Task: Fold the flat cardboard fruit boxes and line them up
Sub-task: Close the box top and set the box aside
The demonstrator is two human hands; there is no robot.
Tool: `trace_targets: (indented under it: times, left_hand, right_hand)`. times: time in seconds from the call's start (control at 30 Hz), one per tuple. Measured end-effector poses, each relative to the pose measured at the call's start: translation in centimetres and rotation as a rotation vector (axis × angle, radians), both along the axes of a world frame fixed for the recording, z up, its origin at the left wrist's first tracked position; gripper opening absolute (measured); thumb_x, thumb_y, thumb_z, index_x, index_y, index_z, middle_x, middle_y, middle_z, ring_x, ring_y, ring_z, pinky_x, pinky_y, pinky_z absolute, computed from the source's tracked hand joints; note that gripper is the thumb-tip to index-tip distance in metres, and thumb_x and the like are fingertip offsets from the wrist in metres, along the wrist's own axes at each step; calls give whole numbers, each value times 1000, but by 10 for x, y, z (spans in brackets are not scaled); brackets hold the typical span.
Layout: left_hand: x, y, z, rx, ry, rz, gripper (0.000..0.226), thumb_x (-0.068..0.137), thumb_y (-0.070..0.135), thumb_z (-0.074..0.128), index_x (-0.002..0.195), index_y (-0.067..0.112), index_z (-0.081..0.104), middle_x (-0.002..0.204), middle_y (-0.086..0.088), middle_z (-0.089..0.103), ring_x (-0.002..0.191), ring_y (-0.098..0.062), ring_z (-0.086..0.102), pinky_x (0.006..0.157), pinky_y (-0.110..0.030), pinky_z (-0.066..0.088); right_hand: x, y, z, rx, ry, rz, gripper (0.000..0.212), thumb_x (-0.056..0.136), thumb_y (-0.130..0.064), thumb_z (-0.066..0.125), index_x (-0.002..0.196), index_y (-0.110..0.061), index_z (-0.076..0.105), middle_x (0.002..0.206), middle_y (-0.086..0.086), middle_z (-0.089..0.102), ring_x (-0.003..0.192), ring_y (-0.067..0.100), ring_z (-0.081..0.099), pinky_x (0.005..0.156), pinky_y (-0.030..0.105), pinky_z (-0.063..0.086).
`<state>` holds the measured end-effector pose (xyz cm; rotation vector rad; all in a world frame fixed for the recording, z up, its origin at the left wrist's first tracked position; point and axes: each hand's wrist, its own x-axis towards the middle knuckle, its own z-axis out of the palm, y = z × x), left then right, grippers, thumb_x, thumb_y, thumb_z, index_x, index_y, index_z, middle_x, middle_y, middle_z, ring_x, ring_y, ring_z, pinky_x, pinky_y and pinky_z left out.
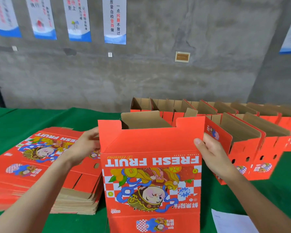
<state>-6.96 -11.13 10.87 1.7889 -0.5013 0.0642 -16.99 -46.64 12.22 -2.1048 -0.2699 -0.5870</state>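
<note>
The red box I held stood upright, opened; flat ones lay stacked left, folded ones lined up right.

You stand in a packing workshop. A bare grey concrete wall faces you, hung with blue-and-white slogan posters. Your desk, draped in green cloth, carries a thick stack of flat red fruit boxes at its left edge and rows of folded boxes toward its right edge.
</note>
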Motion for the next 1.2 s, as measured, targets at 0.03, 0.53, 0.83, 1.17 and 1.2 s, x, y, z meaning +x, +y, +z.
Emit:
trace_targets:
  times: [0.03,0.53,0.83,1.17,1.2]
  left_hand:
    - [-1,-4,1,35,15,-39,53,82,-17,48,79,29,75,79,10,72,68,1,63,60,-16,49]
    - [-1,-27,-10,494,267,-12,24,88,-9,42,76,3,59,68,-11,63,52,-12,61,53,-25,50]
    - [-26,-63,-22,-199,173,370,70,74,75,32,52,19,68,44,12,57,45,1,51,49,-20,39]
    - [-35,-80,-46,-190,226,367,48,89,17,64,135,10,50,126,0,57,108,-16,58,98,-34,44]
    - [-35,-79,-48,-137,161,379,46,87,6,65,130,13,53,122,3,59,104,-16,58,93,-31,45]
  right_hand:
    - [-2,-2,-2,15,-5,-10,40,89,-42,40,105,-10,59,92,19,67,84,35,65,73,52,53]
    - [-18,-31,-36,15,27,-58,58,85,-51,41,99,3,57,80,24,59,75,42,57,66,53,49]
    - [-3,-31,-44,25,2,-172,45,97,-36,39,100,2,63,93,12,61,89,26,61,80,45,48]
    - [22,-26,-62,270,217,-392,56,89,-34,63,53,5,43,57,17,53,56,21,46,58,35,35]
    - [23,-26,-63,277,219,-385,55,88,-28,66,54,9,45,71,21,62,61,22,52,60,39,40]
